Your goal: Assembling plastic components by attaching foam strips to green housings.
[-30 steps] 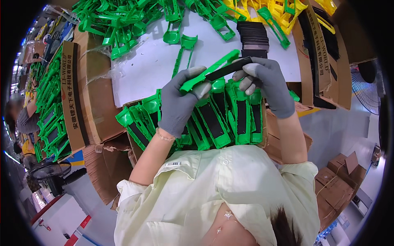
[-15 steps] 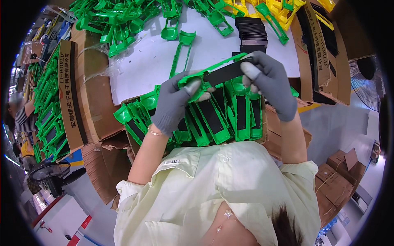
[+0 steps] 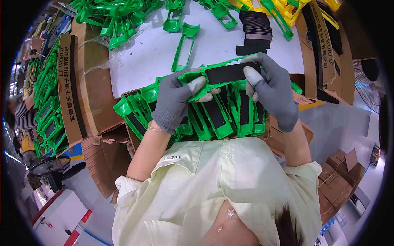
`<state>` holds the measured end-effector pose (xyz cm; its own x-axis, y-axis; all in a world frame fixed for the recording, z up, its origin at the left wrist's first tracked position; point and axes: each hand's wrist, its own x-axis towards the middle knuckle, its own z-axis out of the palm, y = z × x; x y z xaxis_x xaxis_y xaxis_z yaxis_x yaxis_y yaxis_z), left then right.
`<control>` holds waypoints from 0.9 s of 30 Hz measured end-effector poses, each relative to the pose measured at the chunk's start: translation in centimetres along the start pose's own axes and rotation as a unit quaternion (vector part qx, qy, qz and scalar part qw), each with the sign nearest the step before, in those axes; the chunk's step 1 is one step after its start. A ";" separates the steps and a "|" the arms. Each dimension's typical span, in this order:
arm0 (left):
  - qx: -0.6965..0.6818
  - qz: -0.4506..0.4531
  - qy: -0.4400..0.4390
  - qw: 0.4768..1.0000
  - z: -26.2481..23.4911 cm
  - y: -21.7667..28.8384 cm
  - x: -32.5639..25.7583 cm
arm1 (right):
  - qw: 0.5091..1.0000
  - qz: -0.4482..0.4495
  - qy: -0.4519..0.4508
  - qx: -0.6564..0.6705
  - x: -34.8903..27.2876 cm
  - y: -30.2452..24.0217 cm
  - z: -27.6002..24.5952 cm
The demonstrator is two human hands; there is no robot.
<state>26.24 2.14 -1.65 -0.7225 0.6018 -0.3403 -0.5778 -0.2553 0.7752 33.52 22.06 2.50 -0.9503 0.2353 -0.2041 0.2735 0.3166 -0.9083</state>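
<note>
Both my hands wear grey gloves with pale fingertips. My left hand (image 3: 171, 100) is closed round the wide end of a green plastic frame (image 3: 192, 76), thumb on top. A flat black strip (image 3: 230, 74) lies along this frame, its left end close to my left thumb. My right hand (image 3: 273, 88) grips the strip's right end, thumb on its face and fingers underneath. Whether those fingers also hold the frame, I cannot tell. Just below my hands, a carton holds several green frames (image 3: 200, 123) with black strips in them.
On the white tabletop (image 3: 147, 57) lie a single green frame (image 3: 176, 51), a pile of green frames (image 3: 119, 18) and a stack of black strips (image 3: 255, 26). Yellow frames (image 3: 287, 16) lie at the far right. Cartons (image 3: 92, 86) flank the table; a fan (image 3: 367, 82) stands right.
The black strip has come down flatter along the green frame and shows more of its face. My right hand has shifted slightly down and right; my left still grips the frame.
</note>
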 end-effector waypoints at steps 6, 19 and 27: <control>0.028 0.001 0.009 1.000 0.4 -0.2 -0.1 | 1.000 0.006 0.016 -0.002 0.0 0.2 0.3; 0.092 -0.026 0.061 0.994 2.2 0.8 -1.0 | 1.000 -0.013 -0.010 0.003 -0.2 1.1 0.5; 0.249 0.036 -0.036 0.967 1.6 2.6 -1.2 | 0.972 -0.213 0.018 -0.095 -0.3 3.3 -1.7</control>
<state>26.20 1.95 1.66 -0.7161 0.6512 -0.2513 -0.2595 0.0858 0.9619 34.95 24.62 0.19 -0.9784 0.0775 0.1917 -0.1171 0.5563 -0.8227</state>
